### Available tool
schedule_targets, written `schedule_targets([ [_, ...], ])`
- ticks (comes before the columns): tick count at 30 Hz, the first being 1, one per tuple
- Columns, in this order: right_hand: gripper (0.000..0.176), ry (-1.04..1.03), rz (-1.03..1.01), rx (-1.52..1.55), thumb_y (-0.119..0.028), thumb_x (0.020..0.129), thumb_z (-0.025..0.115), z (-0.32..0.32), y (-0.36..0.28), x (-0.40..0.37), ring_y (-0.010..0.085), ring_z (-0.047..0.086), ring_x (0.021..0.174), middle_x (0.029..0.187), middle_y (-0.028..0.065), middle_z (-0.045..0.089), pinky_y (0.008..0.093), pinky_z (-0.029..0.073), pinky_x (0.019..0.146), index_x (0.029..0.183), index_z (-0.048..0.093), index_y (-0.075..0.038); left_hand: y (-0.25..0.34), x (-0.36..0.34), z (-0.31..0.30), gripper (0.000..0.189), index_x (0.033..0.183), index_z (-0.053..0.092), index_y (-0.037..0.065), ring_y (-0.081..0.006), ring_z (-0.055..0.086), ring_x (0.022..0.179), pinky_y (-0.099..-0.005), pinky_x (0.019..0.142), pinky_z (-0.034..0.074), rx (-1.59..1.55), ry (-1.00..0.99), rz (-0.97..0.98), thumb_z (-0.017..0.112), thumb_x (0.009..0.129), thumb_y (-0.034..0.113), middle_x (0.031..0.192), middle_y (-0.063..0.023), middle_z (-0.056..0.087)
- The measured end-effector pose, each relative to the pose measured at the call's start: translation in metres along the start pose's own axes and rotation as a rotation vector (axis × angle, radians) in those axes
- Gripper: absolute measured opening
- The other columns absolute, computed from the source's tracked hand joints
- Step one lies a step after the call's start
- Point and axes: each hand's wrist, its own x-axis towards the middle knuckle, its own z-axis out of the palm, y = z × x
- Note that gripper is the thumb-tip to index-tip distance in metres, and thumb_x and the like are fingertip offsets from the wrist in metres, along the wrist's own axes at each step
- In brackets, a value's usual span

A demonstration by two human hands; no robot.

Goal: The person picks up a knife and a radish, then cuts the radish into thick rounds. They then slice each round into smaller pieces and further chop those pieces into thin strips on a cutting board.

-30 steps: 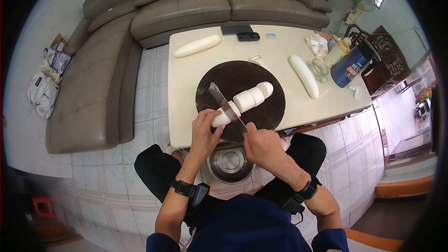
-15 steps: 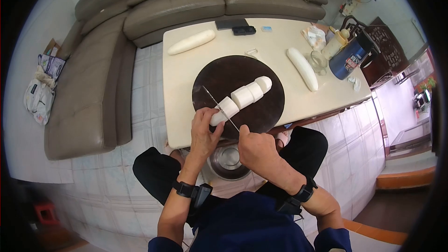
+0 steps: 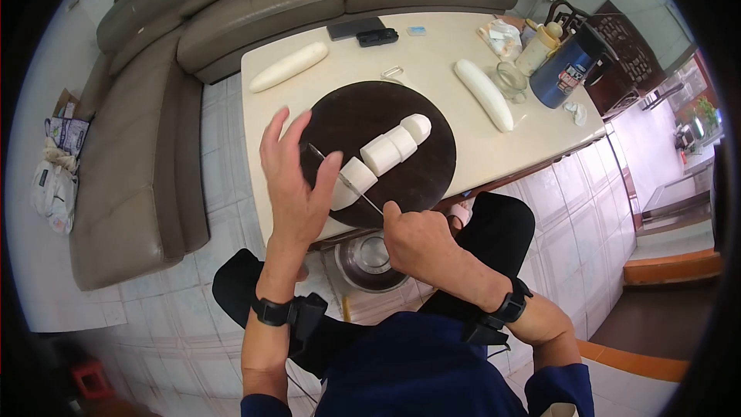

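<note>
My right hand (image 3: 423, 241) is wrapped round the handle of a knife (image 3: 370, 202), seen almost edge-on. Its blade runs across a peeled white radish on a round dark cutting board (image 3: 432, 174), between one thick piece (image 3: 360, 175) and the end piece (image 3: 342, 198). Farther along the board, several cut radish pieces (image 3: 382, 155) lie in a row. My left hand (image 3: 292, 181) is raised over the board's left edge, fingers spread, with nothing in it. It partly hides the blade's far end and the end piece.
Two whole peeled radishes lie on the table, one at left (image 3: 289, 67) and one at right (image 3: 484, 95). A peeler (image 3: 394, 74) lies behind the board. A glass mug (image 3: 510, 83) and blue flask (image 3: 567, 67) stand at right. A metal basin (image 3: 351, 262) sits on the floor below.
My left hand has let go of the radish's near end, lifted up and to the left, and spread its fingers. My right hand still holds the knife at the radish. The view has shifted slightly.
</note>
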Motion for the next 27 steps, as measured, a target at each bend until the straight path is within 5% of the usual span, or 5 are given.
schedule_targets([
  [7, 0.022, -0.021, 0.008, 0.044, -0.002, 0.073, 0.064, -0.003, -0.001, 0.003, 0.0322, 0.062, 0.047, 0.052, 0.0128, 0.055, 0.0406, 0.047, 0.043, 0.083, 0.045, -0.001, -0.022, -0.004, 0.035, 0.064, 0.147, 0.031, -0.001, -0.043, 0.018, 0.146, -0.0449, 0.118, 0.017, -0.224, -0.092, -0.221, 0.055, 0.089, 0.014, 0.153, -0.0289, 0.025],
  [13, 0.012, -0.079, 0.035, 0.102, -0.002, 0.074, 0.06, -0.006, 0.0, 0.027, 0.0351, 0.065, 0.053, 0.059, 0.0194, 0.061, 0.0411, 0.051, 0.049, 0.079, 0.05, 0.001, -0.033, 0.0, 0.047, 0.072, 0.152, 0.019, 0.0, -0.039, 0.021, 0.145, -0.0457, 0.118, 0.017, -0.311, -0.07, -0.355, 0.05, 0.089, 0.013, 0.155, -0.0264, 0.022],
  [15, 0.012, -0.125, 0.045, 0.11, -0.003, 0.074, 0.06, 0.001, -0.001, 0.031, 0.0358, 0.067, 0.057, 0.062, 0.0205, 0.063, 0.0427, 0.052, 0.051, 0.08, 0.051, 0.001, -0.036, -0.005, 0.053, 0.071, 0.153, 0.018, 0.0, -0.037, 0.023, 0.145, -0.0441, 0.118, 0.019, -0.441, -0.016, -0.564, 0.048, 0.089, 0.013, 0.155, -0.0264, 0.023],
  [21, 0.013, -0.115, 0.103, 0.084, -0.005, 0.074, 0.061, 0.028, 0.007, 0.03, 0.0369, 0.068, 0.063, 0.067, 0.0206, 0.065, 0.0442, 0.054, 0.057, 0.083, 0.053, 0.001, -0.053, -0.023, 0.072, 0.066, 0.153, 0.021, 0.002, -0.0364, 0.031, 0.14, -0.0418, 0.115, 0.024, -0.357, 0.046, -0.571, 0.05, 0.097, 0.023, 0.152, -0.0254, 0.031],
  [27, 0.016, 0.03, 0.122, 0.21, -0.013, 0.09, 0.055, 0.046, 0.028, 0.027, 0.0431, 0.062, 0.058, 0.06, 0.0209, 0.06, 0.0525, 0.05, 0.054, 0.088, 0.047, 0.0, -0.046, -0.048, 0.075, 0.055, 0.146, 0.036, -0.002, -0.0294, 0.049, 0.123, -0.04, 0.105, 0.038, -0.384, 0.277, -0.532, 0.051, 0.1, 0.025, 0.142, -0.0214, 0.044],
])
